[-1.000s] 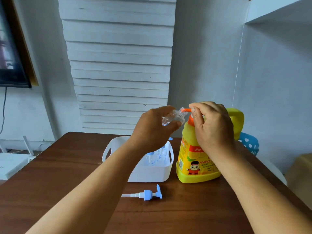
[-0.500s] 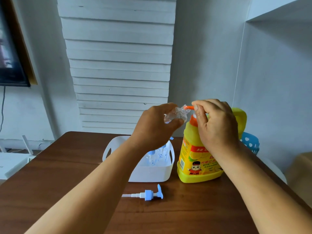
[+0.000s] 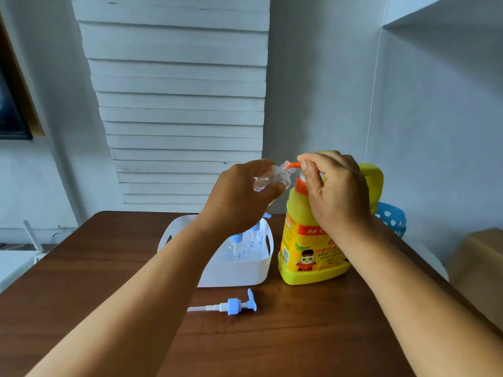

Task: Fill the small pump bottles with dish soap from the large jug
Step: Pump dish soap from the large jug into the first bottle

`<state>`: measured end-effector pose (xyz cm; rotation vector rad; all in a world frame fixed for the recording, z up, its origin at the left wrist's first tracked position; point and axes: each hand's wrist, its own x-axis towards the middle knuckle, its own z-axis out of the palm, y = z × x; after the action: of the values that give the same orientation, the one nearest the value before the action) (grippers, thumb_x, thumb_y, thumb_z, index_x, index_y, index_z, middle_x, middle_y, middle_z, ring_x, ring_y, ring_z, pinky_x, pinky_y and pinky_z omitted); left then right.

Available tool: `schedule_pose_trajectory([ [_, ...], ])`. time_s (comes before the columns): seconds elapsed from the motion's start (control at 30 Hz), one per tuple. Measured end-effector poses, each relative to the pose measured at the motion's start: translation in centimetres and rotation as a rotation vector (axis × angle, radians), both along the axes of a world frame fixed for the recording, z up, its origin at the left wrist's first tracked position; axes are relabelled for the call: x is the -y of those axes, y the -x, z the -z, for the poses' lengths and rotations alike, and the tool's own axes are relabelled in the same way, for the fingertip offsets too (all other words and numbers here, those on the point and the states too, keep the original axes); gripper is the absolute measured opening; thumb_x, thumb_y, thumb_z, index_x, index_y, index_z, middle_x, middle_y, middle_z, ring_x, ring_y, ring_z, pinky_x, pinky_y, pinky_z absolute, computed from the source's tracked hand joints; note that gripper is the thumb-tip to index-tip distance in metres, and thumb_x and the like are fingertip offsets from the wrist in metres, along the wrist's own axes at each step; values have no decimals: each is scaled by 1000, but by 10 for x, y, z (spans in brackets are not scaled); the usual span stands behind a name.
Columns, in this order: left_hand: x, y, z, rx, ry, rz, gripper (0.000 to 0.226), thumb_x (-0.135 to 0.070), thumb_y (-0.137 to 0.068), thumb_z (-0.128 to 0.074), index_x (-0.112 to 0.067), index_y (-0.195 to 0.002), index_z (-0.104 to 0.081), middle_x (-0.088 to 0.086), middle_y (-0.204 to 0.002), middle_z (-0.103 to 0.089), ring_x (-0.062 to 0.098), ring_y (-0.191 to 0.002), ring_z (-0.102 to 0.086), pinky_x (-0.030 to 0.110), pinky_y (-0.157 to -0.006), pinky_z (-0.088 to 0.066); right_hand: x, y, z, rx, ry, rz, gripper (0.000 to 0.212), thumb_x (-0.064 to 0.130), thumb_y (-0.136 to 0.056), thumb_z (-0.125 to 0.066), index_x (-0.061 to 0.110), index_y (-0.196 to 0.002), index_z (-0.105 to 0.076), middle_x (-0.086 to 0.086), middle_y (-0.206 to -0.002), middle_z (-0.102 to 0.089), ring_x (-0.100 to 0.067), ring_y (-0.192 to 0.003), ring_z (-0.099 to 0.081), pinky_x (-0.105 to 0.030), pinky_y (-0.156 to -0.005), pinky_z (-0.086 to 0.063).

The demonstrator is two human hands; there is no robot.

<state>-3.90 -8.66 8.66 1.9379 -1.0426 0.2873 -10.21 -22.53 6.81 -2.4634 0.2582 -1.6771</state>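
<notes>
Left hand holds bottle under jug spout.

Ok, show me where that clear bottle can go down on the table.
Bare wood lies left of the white plastic basket and in front of the loose blue-and-white pump head. It is crowded between the basket and the yellow soap jug.

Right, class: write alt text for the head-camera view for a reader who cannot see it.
A left hand holds a small clear bottle at the orange pump spout of a yellow soap jug, the right hand on the pump. A loose blue pump lies on the wooden table.
</notes>
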Motion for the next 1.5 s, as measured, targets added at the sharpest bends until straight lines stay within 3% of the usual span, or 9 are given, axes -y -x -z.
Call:
schedule_pose_trajectory([
  [0.27,-1,2,-9,7,20,13,33,-34,-85,-59,-20,-115,-60,-2,-111,-67,7,-84,-53,13,-72,-41,-1,5,-21,-5,37,7,25,21,-93,-49,6,-101,-67,-13,-98,-68,-28,-92,-59,-24,-69,-39],
  [0.57,0,1,5,-25,-1,-6,30,-32,-84,-61,-22,-112,-62,-3,-111,-67,4,-85,-52,12,-72,-41,1,0,3,12,4,-7,24,21,-92,-50,5,-101,-67,-13,-97,-69,-27,-92,-60,-24,-72,-41],
  [0.73,-1,1,-7,-16,19,-2,30,-35,-84,-60,-24,-111,-61,-4,-109,-68,8,-88,-57,28,-81,-49,2,4,-21,-17,42,-8,24,21,-92,-49,8,-97,-68,-11,-95,-69,-25,-90,-59,-22,-69,-36],
  [1.03,-1,1,4,-28,-15,-7,27,-31,-84,-62,-21,-108,-63,-1,-111,-68,7,-89,-54,12,-70,-39,2,-1,4,16,-1,7,26,21,-92,-50,5,-100,-67,-13,-96,-69,-27,-90,-60,-22,-71,-41],
  [1.17,-2,3,-2,-28,4,21,28,-31,-84,-61,-21,-110,-62,-1,-111,-68,5,-87,-52,18,-73,-44,-1,5,-9,-11,35,5,25,21,-91,-49,6,-98,-68,-12,-95,-69,-26,-90,-60,-23,-69,-38],
  [1.37,0,3,-5,10,27,23,32,-32,-85,-61,-22,-115,-59,-2,-113,-67,5,-87,-52,11,-71,-40,2,8,-13,46,31,3,31,27,-92,-45,7,-100,-67,-12,-97,-69,-25,-90,-60,-9,-67,-31],
  [1.5,1,2,4,-19,20,21,31,-32,-85,-61,-22,-114,-60,-1,-112,-68,7,-88,-55,10,-69,-39,3,3,0,24,25,6,34,28,-92,-42,7,-100,-67,-12,-96,-68,-25,-90,-60,-21,-69,-39],
])
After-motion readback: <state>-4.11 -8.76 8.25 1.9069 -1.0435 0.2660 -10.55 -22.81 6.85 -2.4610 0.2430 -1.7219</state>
